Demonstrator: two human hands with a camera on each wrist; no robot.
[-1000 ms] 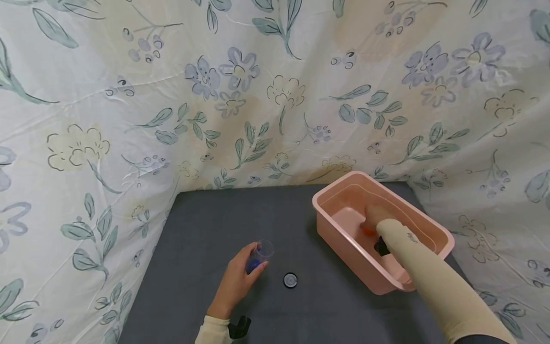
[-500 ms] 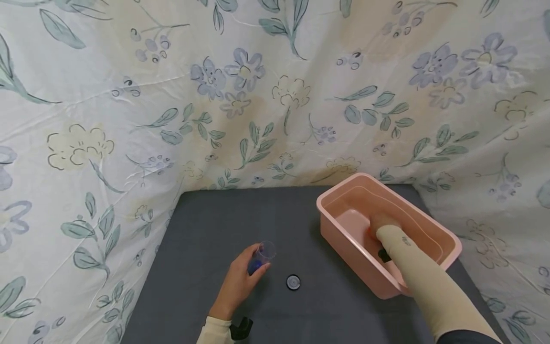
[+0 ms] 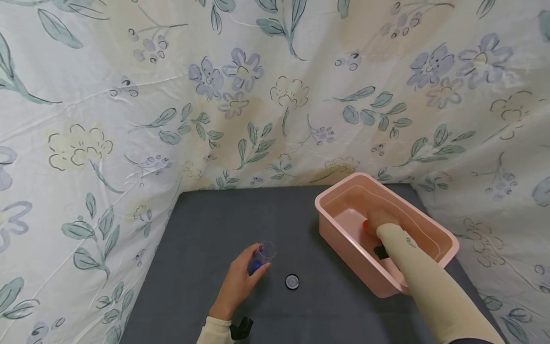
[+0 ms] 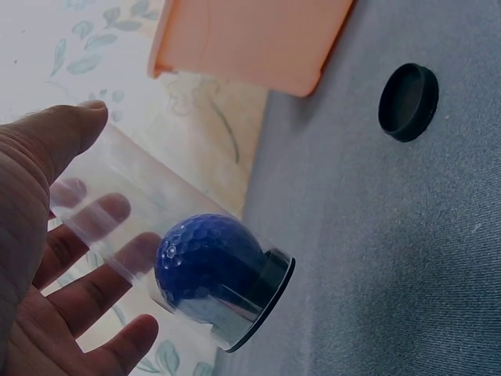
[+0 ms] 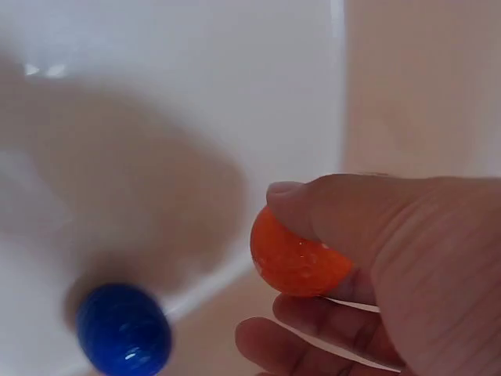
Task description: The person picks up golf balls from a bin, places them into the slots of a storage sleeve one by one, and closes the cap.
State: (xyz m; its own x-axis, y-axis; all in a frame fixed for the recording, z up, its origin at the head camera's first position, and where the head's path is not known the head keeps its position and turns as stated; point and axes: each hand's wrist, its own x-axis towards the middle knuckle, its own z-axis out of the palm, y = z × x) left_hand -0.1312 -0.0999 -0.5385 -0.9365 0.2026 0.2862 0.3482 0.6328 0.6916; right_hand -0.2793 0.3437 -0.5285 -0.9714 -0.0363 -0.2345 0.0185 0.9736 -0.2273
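My right fingers (image 5: 337, 205) pinch the orange ball (image 5: 291, 262) in the tub (image 3: 343, 246) at right, where a loosened pinch could drop it, and tipping the tube (image 4: 176, 176) my left fingers (image 4: 129, 341) hold could spill its blue ball (image 4: 207, 258).

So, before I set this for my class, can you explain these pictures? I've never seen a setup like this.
There is no machine: a person is working with two bare hands. The wide picture comes from a camera worn on the head, looking forward and down; the two close ones come from a camera on each wrist.

On the dark grey surface stand a pink tub and a small black cap. The left hand holds a clear tube with a dark blue ball inside. The right hand reaches into the tub and grips an orange ball. A bright blue ball also lies in there.
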